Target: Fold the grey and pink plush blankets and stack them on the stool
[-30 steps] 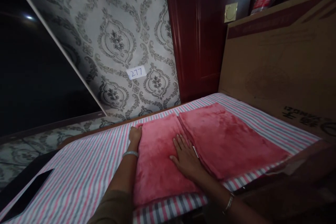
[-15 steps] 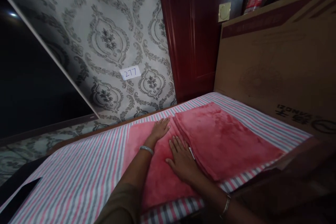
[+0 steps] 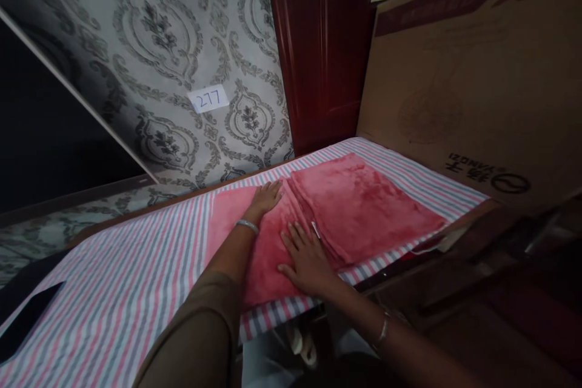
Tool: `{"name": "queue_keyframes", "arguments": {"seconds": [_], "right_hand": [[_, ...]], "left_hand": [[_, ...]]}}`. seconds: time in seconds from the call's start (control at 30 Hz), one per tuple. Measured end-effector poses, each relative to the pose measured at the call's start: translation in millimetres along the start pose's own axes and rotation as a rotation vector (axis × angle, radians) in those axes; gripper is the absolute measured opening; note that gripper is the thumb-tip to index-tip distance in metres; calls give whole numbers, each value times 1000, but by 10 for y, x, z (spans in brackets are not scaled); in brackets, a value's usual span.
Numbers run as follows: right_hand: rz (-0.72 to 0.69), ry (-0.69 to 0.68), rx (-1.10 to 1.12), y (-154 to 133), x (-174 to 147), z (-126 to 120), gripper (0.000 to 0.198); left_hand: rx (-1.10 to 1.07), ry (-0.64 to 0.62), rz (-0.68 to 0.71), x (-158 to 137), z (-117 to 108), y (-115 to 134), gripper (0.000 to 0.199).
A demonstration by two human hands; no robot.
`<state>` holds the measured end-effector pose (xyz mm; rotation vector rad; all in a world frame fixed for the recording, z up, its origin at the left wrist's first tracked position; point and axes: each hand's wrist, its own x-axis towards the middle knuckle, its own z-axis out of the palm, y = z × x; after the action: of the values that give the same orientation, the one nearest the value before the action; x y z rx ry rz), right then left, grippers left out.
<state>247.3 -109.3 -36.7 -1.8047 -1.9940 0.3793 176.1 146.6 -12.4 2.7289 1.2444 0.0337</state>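
Note:
A pink plush cloth [image 3: 364,206], thick and fuzzy like a small blanket, lies folded on a striped tablecloth [image 3: 150,260]. A crease runs down its middle and divides it into a left and a right section. My left hand [image 3: 267,196] rests flat on the upper part of the left section, fingers spread. Lower down, my right hand [image 3: 307,259] lies flat on the same section beside the crease, fingers apart. A small white tag [image 3: 316,230] sticks out at the crease near my right fingertips.
At the right stands a large cardboard box [image 3: 436,85] against the table's edge. A dark flat screen [image 3: 54,127] rises at the left, and a black phone-like slab [image 3: 30,321] lies at the near left corner. Behind are patterned wallpaper with a "277" paper [image 3: 209,99] and a dark red door frame [image 3: 313,48].
My view has tilted down, so the scene sits higher and shows the floor below the table edge. Both hands stay flat on the left section, with little movement over the cloth.

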Motion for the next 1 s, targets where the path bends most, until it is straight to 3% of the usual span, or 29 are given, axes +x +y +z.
{"name": "queue_keyframes", "arguments": {"seconds": [0.17, 0.3, 0.4, 0.5, 0.6, 0.7, 0.83, 1.0], "right_hand": [[16, 1, -30, -77, -5, -35, 74], [-16, -20, 1, -102, -87, -275, 64], [-28, 124, 6, 105, -124, -562, 54], [122, 257, -120, 442, -108, -701, 55], [227, 164, -220, 670, -108, -576, 58], [192, 119, -268, 721, -148, -346, 59], [169, 166, -254, 701, -186, -220, 60], [166, 188, -224, 726, -195, -248, 59]], "left_hand": [[13, -27, -43, -90, -208, 193, 57], [17, -11, 26, -342, -309, 345, 58], [16, 5, 101, -477, -357, 487, 59], [3, 52, 160, -454, -364, 709, 60], [30, 63, 201, -347, -250, 951, 61], [75, 28, 189, -272, -24, 1077, 62], [82, 55, 175, -251, 208, 1042, 61], [78, 67, 157, -259, 212, 1021, 61]]}}
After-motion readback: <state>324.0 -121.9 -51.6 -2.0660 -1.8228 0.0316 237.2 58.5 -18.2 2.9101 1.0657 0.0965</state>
